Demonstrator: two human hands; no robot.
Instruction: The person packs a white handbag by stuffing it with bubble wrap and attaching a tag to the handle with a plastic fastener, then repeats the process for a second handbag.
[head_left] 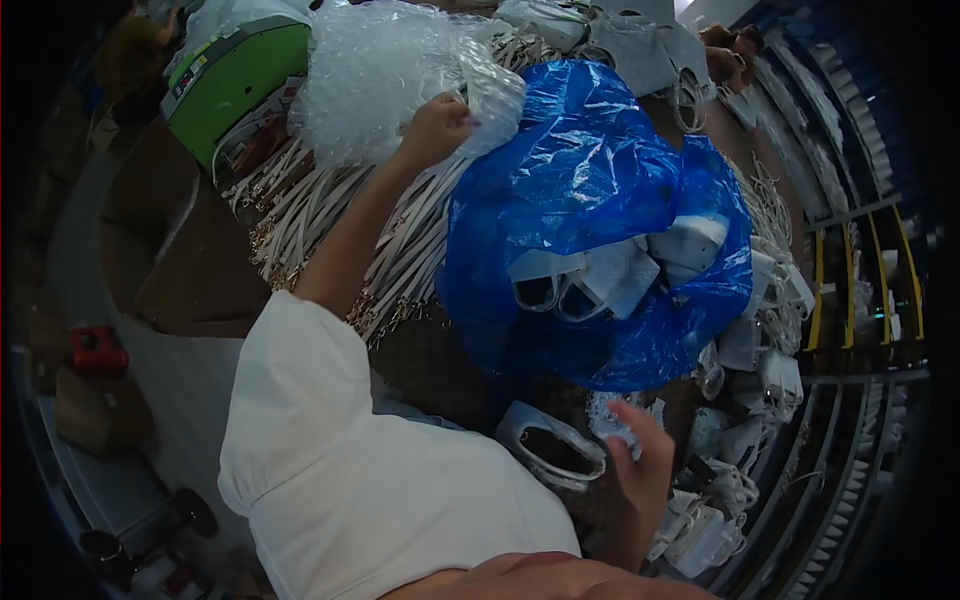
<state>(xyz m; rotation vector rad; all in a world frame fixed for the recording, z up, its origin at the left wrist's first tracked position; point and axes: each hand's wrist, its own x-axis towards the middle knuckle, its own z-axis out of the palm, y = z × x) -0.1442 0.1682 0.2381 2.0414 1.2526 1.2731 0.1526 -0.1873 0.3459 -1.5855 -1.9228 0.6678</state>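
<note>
My left hand (437,130) is closed at the right part of a large sheet of clear bubble wrap (365,85), its fingers curled on the plastic. My right hand (645,450) is near my body, thumb and fingers apart, beside a small clear textured packet (625,412). I cannot see anything held in it. Between and beyond my hands lies a blue plastic bag (590,150), its mouth open, with white handled items (610,280) inside. A white-rimmed bag in clear plastic (530,430) lies to the left of my right hand.
Many pale straps with metal clips (330,200) lie under the bubble wrap. A green machine (240,85) stands at the upper left. Wrapped white items (780,380) line the right side, near shelving (860,290). Other people (735,55) are at the top corners.
</note>
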